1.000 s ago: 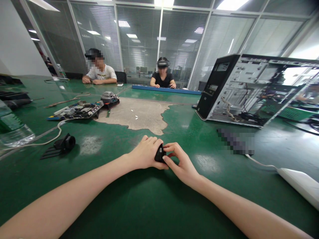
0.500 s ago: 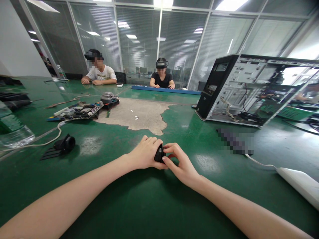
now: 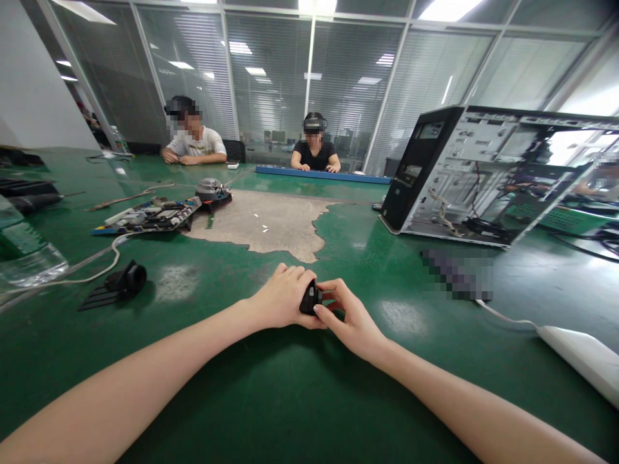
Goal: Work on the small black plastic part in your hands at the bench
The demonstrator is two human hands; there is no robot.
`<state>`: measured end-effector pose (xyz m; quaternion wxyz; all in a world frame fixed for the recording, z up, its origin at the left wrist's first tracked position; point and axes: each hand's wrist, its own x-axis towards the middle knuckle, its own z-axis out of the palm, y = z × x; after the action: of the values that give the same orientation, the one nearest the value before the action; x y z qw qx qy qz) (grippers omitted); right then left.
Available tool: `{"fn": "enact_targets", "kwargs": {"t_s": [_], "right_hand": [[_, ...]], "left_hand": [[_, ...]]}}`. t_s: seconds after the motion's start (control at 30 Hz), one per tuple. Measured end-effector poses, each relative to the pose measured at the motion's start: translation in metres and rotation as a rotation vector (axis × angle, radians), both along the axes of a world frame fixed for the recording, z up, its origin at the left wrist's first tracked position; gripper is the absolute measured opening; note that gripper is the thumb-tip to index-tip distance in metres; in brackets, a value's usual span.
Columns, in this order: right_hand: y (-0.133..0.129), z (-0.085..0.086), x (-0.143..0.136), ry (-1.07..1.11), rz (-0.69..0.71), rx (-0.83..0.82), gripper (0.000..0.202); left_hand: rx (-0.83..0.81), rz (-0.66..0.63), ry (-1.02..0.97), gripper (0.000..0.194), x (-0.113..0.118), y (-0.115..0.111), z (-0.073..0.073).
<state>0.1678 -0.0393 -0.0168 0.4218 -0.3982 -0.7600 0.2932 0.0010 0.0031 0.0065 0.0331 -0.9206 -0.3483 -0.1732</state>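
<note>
Green tabletop (image 3: pixel 217 399), blinds (image 3: pixel 271 77) behind.

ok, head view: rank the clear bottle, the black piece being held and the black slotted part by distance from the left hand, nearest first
1. Black piece: in the left hand.
2. Black slotted part: on the table, out to the left.
3. Clear bottle: farther left, at the picture's edge.

One computer case (image 3: pixel 416 171); one motherboard (image 3: pixel 152 216)
</note>
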Motion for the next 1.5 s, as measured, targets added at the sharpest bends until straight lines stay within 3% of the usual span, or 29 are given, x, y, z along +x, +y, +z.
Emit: {"fn": "enact_targets", "kwargs": {"t_s": [0.17,0.5,0.77,1.17,1.37,1.5], "right_hand": [[-0.0013,0.0014,-0.0007,-0.019,-0.02,0.123,0.013],[0.0007,0.0002,-0.0003,-0.029,-0.006,-0.06,0.024],[-0.0033,0.0029,-0.0011,-0.031,-0.024,0.104,0.018],[-0.0021,0.0006,-0.0002,-0.055,-0.006,-0.015,0.027],[-0.0043,0.0029,-0.0014,-0.032,-0.033,0.143,0.016],[-0.0039,0.0037,-0.001,-0.034,-0.039,0.137,0.018]], "left_hand": [[-0.004,-0.004,-0.008,0.061,-0.0008,-0.0005,-0.0005],[0.005,0.008,0.004,0.064,-0.0003,0.0011,-0.0015],[-0.009,0.0,-0.001,0.06,-0.0004,-0.0009,0.0006],[0.006,0.003,0.0,0.059,-0.0005,-0.0004,-0.0001],[0.006,0.0,0.007,0.055,-0.0005,-0.0013,0.0009],[-0.009,0.006,-0.002,0.056,0.0004,-0.0014,0.0014]]}}
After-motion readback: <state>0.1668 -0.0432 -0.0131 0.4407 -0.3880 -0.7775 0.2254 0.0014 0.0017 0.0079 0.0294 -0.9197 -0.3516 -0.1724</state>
